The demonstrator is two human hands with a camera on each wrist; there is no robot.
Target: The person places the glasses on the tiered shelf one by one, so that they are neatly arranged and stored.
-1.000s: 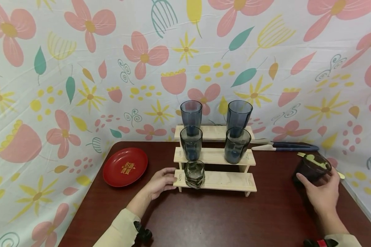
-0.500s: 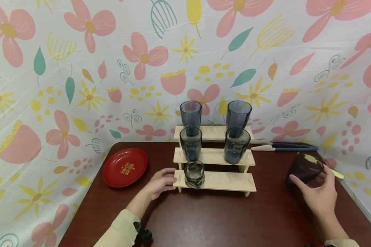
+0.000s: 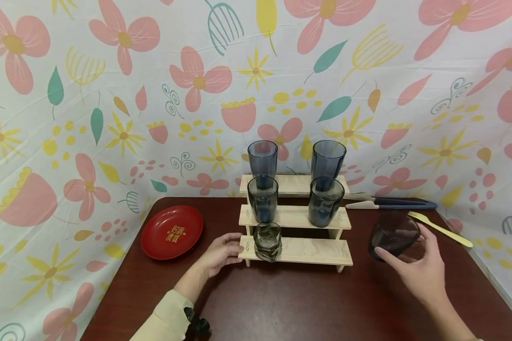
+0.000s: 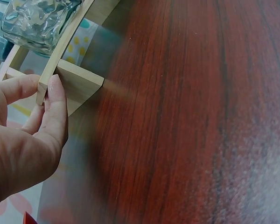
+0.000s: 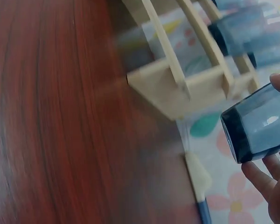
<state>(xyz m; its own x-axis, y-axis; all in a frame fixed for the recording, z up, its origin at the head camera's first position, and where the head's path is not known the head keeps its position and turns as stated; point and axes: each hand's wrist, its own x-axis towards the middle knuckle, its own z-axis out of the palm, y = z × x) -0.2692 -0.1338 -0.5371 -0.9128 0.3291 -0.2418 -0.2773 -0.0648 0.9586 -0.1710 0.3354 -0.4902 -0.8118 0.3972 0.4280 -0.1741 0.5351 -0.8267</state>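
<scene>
A three-step wooden rack [image 3: 315, 251] stands at the table's middle. My left hand [image 3: 222, 255] pinches the left end of its lowest step between thumb and fingers, plainest in the left wrist view. Beside those fingers, a short faceted glass [image 3: 268, 242] sits on that step. Two tinted tumblers, left [image 3: 262, 203] and right [image 3: 324, 206], occupy the middle step; two taller ones, left [image 3: 262, 158] and right [image 3: 328, 158], the top. To the rack's right, my right hand [image 3: 422, 270] grips another tinted glass [image 3: 392, 235], tilted, its base [image 5: 235, 135] toward the rack in the right wrist view.
A red plate [image 3: 158, 239] with gold characters lies left of the rack. Behind the right hand are blue-handled tongs [image 3: 401, 205] with pale tips and a yellow fork [image 3: 445, 230] near the table's right edge. A flowered cloth [image 3: 213, 118] hangs right behind the table.
My right hand has carried the glass leftward toward the rack and tilted it, uncovering the yellow fork. The left hand keeps its hold on the rack.
</scene>
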